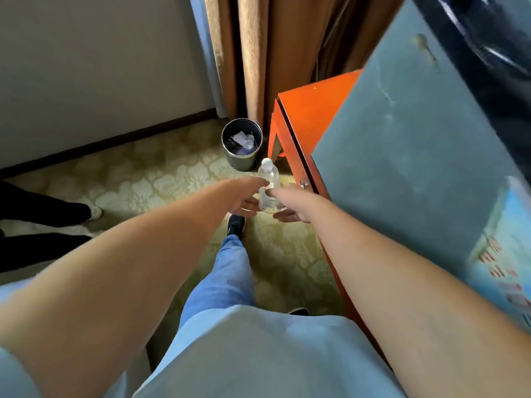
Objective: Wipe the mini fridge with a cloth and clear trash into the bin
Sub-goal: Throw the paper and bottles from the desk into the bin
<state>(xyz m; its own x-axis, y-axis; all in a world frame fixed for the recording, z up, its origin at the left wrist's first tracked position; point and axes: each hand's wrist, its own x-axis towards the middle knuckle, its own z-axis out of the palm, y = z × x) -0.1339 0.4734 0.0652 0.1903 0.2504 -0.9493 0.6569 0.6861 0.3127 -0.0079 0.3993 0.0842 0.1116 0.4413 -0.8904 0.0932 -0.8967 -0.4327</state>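
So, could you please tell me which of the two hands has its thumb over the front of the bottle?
The right hand: its thumb lies across the clear bottle's front, while the left hand cups it from the other side.

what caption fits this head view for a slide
Both hands, left hand and right hand, hold a clear plastic bottle above patterned carpet, short of the round dark bin.

Bottle (268, 185) between both hands, bin (242, 145) beyond, left of cabinet (304, 116)
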